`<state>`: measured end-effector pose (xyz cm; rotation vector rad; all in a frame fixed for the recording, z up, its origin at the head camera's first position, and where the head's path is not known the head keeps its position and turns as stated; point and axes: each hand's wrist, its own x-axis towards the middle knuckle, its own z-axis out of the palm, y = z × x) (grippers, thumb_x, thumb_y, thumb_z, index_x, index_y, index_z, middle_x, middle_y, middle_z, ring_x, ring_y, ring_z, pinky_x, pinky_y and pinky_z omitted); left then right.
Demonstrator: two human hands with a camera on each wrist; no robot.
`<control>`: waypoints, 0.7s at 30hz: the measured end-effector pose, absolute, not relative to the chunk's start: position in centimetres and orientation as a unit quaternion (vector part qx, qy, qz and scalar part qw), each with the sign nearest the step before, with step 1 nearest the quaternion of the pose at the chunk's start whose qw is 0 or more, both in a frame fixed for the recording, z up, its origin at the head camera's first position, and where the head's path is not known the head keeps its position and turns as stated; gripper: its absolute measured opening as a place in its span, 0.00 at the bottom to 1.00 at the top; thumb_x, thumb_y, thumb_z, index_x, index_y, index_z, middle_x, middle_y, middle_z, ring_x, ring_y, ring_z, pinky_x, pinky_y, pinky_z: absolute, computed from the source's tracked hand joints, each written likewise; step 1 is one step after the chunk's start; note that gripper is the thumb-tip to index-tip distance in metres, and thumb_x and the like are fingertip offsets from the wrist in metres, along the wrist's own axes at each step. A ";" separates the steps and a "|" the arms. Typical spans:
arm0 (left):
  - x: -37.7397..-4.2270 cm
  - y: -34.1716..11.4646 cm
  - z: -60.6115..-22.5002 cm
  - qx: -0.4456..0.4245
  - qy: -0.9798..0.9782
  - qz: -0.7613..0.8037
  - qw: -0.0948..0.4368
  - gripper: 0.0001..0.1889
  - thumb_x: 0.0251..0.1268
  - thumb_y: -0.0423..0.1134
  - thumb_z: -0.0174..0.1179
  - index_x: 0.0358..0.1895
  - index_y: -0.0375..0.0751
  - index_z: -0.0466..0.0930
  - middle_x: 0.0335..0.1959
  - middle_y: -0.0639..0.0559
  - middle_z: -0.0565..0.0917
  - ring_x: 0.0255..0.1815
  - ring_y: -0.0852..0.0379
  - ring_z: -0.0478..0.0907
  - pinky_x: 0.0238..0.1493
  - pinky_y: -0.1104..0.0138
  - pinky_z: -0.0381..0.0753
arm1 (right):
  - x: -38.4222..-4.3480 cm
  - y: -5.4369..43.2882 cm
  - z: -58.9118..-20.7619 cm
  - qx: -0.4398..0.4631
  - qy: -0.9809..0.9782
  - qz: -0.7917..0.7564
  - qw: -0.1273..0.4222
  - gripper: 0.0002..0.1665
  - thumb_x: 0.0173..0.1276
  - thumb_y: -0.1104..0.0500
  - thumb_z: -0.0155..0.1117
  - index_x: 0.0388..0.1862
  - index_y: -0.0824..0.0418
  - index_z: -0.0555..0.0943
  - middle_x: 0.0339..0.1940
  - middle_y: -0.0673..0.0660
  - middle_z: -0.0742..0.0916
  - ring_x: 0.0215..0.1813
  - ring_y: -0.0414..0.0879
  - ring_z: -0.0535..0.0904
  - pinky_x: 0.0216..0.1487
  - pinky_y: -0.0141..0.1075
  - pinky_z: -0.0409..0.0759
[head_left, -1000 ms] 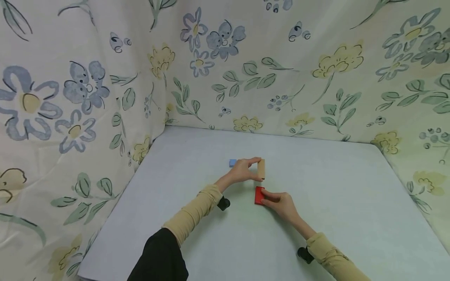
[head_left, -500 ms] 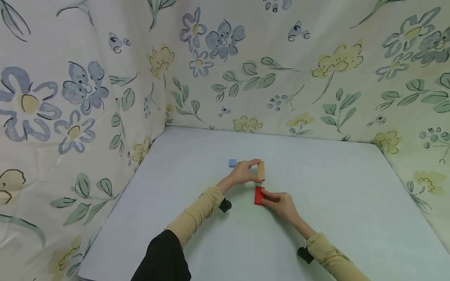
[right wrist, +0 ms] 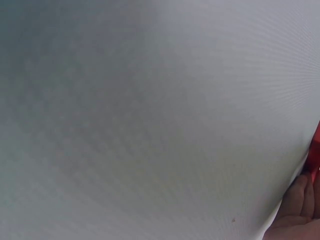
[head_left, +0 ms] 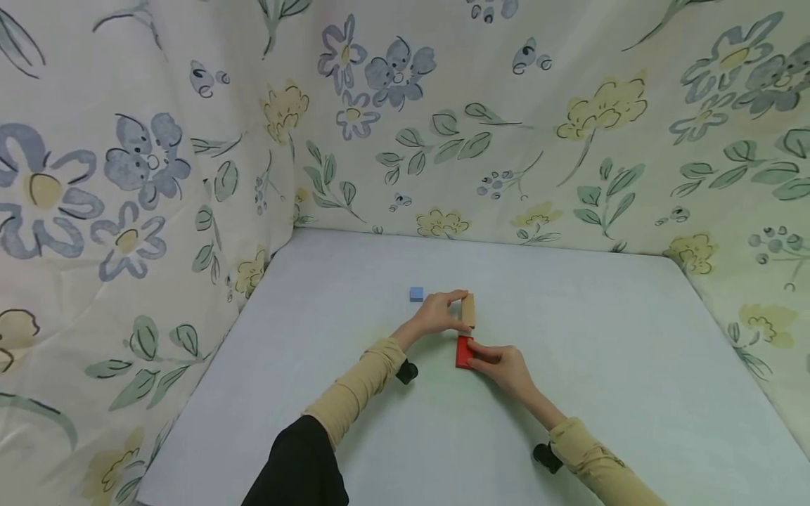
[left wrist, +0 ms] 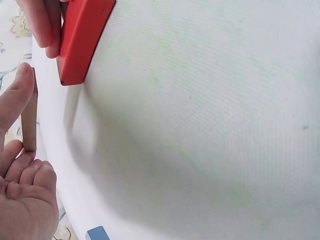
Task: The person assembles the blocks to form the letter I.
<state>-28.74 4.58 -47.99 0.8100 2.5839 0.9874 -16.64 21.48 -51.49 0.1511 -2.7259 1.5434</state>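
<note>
My left hand (head_left: 433, 314) pinches an oblong tan wooden block (head_left: 468, 310) between the thumb at its near end and the fingers at its far end. In the left wrist view, that wooden block (left wrist: 29, 122) shows edge-on between thumb and fingertips, over the white surface. Just nearer to me, a red rectangular block (head_left: 464, 351) lies on the table, its far end close to the wooden one. My right hand (head_left: 506, 367) grips the red block from its right side. Only a sliver of red block (right wrist: 315, 150) appears at the edge of the right wrist view.
A small blue block (head_left: 416, 294) sits on the white table (head_left: 601, 330), behind and left of my left hand. Floral cloth (head_left: 443, 161) hangs along the back and both sides. Black wrist cameras (head_left: 407, 372) stick out beneath the sleeves.
My left hand has brought the wooden block slightly nearer to the red block, and more of the blue block shows. The right hand keeps its place on the red block.
</note>
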 end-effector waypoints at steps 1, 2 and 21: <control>-28.7 4.5 -48.0 0.278 0.890 0.337 0.131 0.43 0.46 0.48 0.74 0.70 0.48 0.65 0.70 0.53 0.67 0.68 0.51 0.69 0.65 0.62 0.71 | -16.6 21.5 -51.5 0.050 -0.868 0.494 0.004 0.23 0.57 0.59 0.71 0.53 0.59 0.82 0.51 0.56 0.85 0.60 0.53 0.78 0.58 0.38 0.77; -28.7 4.5 -48.0 0.278 0.890 0.336 0.133 0.43 0.46 0.47 0.74 0.70 0.48 0.65 0.70 0.53 0.67 0.68 0.51 0.68 0.66 0.62 0.71 | -16.6 21.5 -51.5 0.052 -0.867 0.496 0.007 0.23 0.57 0.59 0.71 0.53 0.60 0.82 0.51 0.57 0.85 0.60 0.53 0.78 0.57 0.36 0.77; -28.4 4.6 -48.6 0.290 0.896 0.306 0.140 0.42 0.48 0.48 0.73 0.69 0.46 0.66 0.70 0.52 0.69 0.69 0.54 0.67 0.67 0.63 0.69 | -16.1 21.1 -50.3 0.061 -0.863 0.501 0.010 0.23 0.58 0.61 0.70 0.53 0.63 0.81 0.51 0.60 0.85 0.60 0.55 0.77 0.57 0.37 0.77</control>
